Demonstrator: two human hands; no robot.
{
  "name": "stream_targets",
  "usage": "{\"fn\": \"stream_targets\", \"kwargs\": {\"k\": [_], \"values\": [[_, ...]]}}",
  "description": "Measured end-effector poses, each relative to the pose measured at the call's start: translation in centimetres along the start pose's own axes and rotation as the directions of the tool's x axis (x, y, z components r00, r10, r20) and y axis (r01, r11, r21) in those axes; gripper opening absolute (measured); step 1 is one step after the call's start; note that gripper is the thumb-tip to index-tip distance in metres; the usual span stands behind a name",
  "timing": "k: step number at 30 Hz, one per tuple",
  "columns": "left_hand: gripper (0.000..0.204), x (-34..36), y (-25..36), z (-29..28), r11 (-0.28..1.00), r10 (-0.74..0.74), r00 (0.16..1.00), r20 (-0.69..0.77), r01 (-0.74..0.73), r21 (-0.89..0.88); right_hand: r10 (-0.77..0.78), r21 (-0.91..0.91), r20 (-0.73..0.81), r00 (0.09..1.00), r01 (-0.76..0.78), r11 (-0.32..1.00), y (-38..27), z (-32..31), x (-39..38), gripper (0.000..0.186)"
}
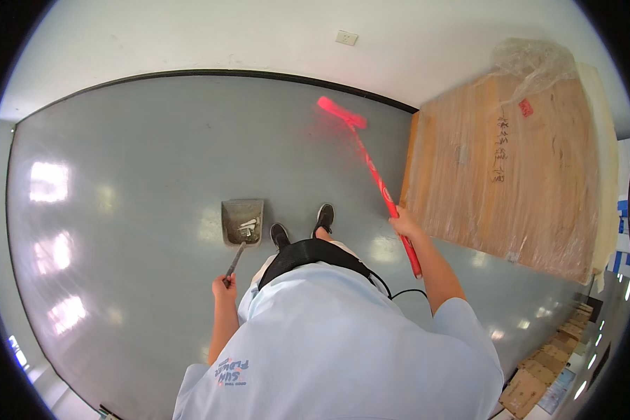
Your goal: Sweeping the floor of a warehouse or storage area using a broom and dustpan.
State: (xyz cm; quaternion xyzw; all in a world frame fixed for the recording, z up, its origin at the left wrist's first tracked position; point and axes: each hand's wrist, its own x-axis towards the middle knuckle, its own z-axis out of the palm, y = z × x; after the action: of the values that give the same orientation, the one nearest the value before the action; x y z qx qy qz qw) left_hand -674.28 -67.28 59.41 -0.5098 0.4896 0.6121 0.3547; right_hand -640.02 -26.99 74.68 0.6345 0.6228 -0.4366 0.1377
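My right hand (404,222) is wrapped round the red handle of a broom (376,175). The broom slants away and to the left, its pink-red head (341,113) near the far wall; the bristles look smeared. At lower left, my left hand (224,287) is closed on the dark handle of a long-handled dustpan (243,207). The grey pan is at floor level, left of my feet, with its wide side facing away. Several white scraps (248,227) and some dark bits lie inside it.
A large wooden panel or crate (462,161) in clear plastic wrap stands on the right, by the wall. Flattened cardboard (532,385) lies at the lower right. A black skirting (210,73) edges the grey floor (140,147). My black shoes (323,217) are right of the pan.
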Motion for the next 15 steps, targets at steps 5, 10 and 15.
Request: {"fn": "stream_targets", "kwargs": {"k": [5, 10, 15], "values": [[0.006, -1.6, 0.7, 0.5, 0.997, 0.048, 0.999, 0.005, -0.048, 0.055, 0.137, 0.243, 0.092, 0.986, -0.156, 0.958, -1.0, 3.6, 1.7, 0.009], [0.005, -1.6, 1.0, -0.5, 0.996, 0.039, 0.998, 0.04, -0.043, 0.084, 0.125, 0.215, 0.286, 0.95, -0.191, 0.958, -2.6, 8.1, -4.2, 0.01], [0.005, -0.8, 0.5, -0.2, 0.994, 0.035, 0.998, 0.05, -0.04, 0.098, 0.032, 0.321, 0.465, 0.885, -0.202, 0.925, -4.9, 8.3, -7.1, 0.009]]}}
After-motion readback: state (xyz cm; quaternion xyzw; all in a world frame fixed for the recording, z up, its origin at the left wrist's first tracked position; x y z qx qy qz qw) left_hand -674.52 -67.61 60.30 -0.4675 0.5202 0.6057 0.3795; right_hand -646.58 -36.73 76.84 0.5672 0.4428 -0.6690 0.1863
